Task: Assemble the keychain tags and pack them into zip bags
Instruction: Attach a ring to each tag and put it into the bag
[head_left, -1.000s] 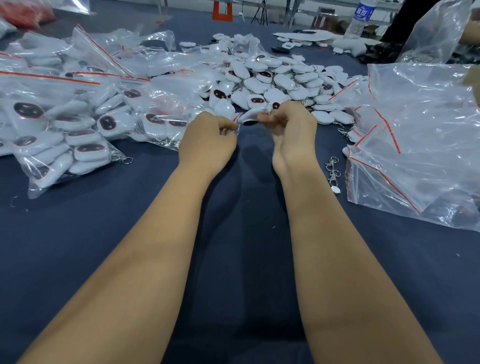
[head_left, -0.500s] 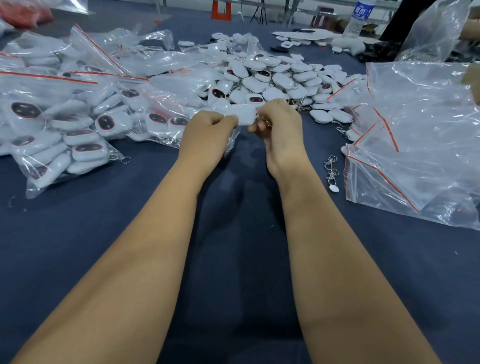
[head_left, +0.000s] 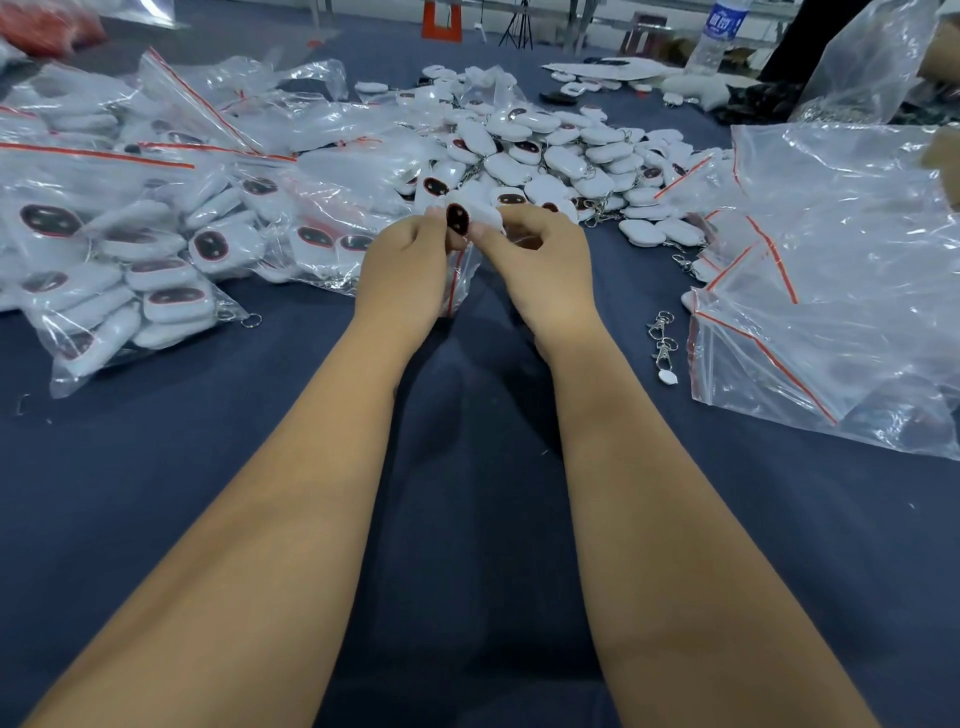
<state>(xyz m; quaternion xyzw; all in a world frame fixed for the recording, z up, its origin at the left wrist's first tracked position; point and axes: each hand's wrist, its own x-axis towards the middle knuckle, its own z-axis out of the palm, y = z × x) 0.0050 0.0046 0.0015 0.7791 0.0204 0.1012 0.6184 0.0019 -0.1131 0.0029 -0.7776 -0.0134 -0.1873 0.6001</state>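
Dark blue cloth of the table lay bare around both forearms, the widest free stretch running from the hands back to the near edge of the view. To the left, clear red-striped zip bags filled with white oval tags crowded close to the left hand; to the right, a heap of limp clear zip bags lay near the right hand, with loose metal clasps on the cloth between them. Beyond the hands spread a pile of loose white oval keychain tags. Both hands met above the cloth, fingers curled, pinching one white oval tag with a dark red-rimmed face between them, the left thumb and fingers at its left edge, the right at its right. Whether a ring or clasp sat in the right palm could not be told, as the curled fingers hid it. A clear water bottle at the far right was cut off by the top edge. Compared with half a second earlier, the tag had been turned so that its dark face now showed toward the camera instead of its plain white back.
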